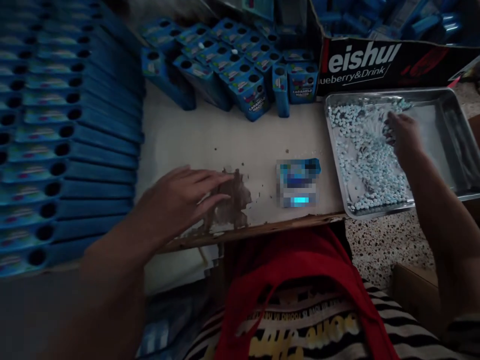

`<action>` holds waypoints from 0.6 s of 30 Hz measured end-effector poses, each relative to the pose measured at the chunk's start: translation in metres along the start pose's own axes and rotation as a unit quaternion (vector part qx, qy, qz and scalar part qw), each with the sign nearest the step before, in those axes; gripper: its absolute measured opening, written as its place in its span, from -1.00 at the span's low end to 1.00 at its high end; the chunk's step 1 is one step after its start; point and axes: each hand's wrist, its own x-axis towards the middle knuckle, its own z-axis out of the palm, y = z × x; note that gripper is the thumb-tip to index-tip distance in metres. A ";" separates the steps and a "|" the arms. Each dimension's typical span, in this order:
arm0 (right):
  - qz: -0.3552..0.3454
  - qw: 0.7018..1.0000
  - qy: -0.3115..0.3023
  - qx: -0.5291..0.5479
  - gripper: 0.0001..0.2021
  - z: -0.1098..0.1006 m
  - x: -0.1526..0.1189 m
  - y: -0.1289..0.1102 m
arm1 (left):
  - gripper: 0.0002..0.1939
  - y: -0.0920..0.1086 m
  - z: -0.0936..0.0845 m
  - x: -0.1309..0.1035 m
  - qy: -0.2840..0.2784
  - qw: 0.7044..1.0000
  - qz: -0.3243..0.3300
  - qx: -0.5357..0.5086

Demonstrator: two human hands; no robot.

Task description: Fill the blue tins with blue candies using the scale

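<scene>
My left hand (183, 192) rests over the front edge of the white worktable (180, 137), fingers stretched out, holding nothing. Its fingertips are above a brown worn patch. My right hand (403, 132) reaches into a metal tray (442, 195), its fingers curled down among small pale blue and white candies (375, 165). How many candies they close on is hidden. Between my hands lies a small blue packet (299, 182), pixelated in the picture; neither hand touches it.
Blue candy boxes (101, 145) with dark round holes stand in long rows at the left. More blue boxes (249, 95) stand upright or tilted at the back. A black carton (360, 65) full of blue packs is behind the tray. A red apron (292, 260) hangs at the table's edge.
</scene>
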 end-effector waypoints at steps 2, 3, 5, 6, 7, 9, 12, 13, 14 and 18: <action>0.041 0.995 -0.002 0.093 -0.54 -0.015 -0.007 0.003 | -0.42 0.006 -0.001 -0.005 0.005 1.000 0.000 -0.015; 0.059 0.989 0.001 0.134 -0.53 -0.019 -0.014 0.003 | -0.39 0.011 -0.001 -0.006 0.008 1.000 0.001 -0.030; 0.093 0.972 -0.010 0.217 -0.56 -0.021 -0.033 0.004 | -0.38 0.025 0.001 -0.002 0.016 0.997 0.001 -0.079; 0.114 0.956 -0.026 0.267 -0.61 -0.019 -0.043 0.004 | -0.39 0.032 0.003 0.002 0.021 0.994 -0.006 -0.109; 0.132 0.939 -0.043 0.313 -0.67 -0.015 -0.055 0.004 | -0.40 0.039 0.007 0.007 0.024 0.990 -0.020 -0.139; 0.143 0.917 -0.060 0.367 -0.77 -0.004 -0.075 0.002 | -0.40 0.050 0.015 0.016 0.035 0.979 -0.057 -0.195; 0.125 0.922 -0.060 0.361 -0.77 0.007 -0.093 -0.002 | -0.37 0.060 0.030 0.027 0.037 0.958 -0.116 -0.258; 0.130 0.916 -0.075 0.371 -0.75 0.009 -0.094 -0.003 | -0.36 0.062 0.034 0.029 0.039 0.953 -0.129 -0.272; 0.141 0.905 -0.096 0.389 -0.73 0.009 -0.094 -0.004 | -0.35 0.065 0.039 0.032 0.045 0.949 -0.139 -0.281; 0.168 0.882 -0.116 0.425 -0.71 0.009 -0.086 -0.008 | -0.25 0.085 0.061 0.042 0.097 0.938 -0.140 -0.302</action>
